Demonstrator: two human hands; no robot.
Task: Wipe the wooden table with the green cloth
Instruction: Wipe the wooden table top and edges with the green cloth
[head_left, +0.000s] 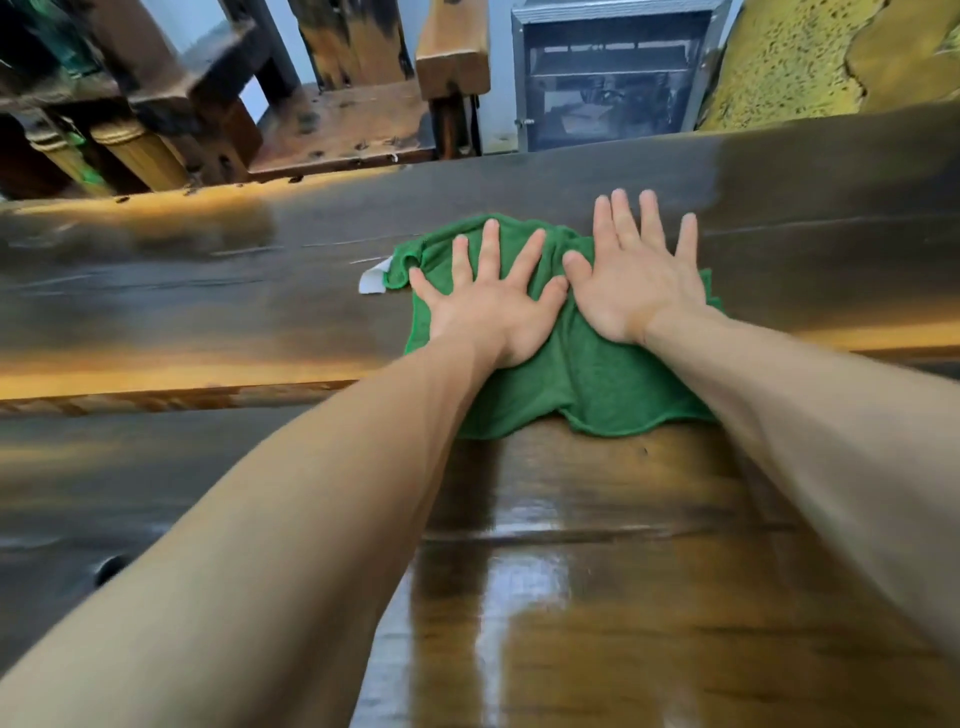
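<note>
A green cloth (587, 379) lies spread flat on the dark glossy wooden table (208, 291), near its far edge. A small white tag (373, 280) sticks out at the cloth's left corner. My left hand (491, 306) presses flat on the left half of the cloth with its fingers spread. My right hand (636, 270) lies flat beside it, palm on the cloth's right part, fingertips reaching past the cloth onto bare wood. Both arms stretch forward across the table. Neither hand grips the cloth.
Beyond the table's far edge stands a heavy wooden chair (353, 119) and dark carved furniture (119, 93) at left. A metal-framed dark box (613, 73) stands behind the middle, with a yellow pitted slab (789, 57) at far right.
</note>
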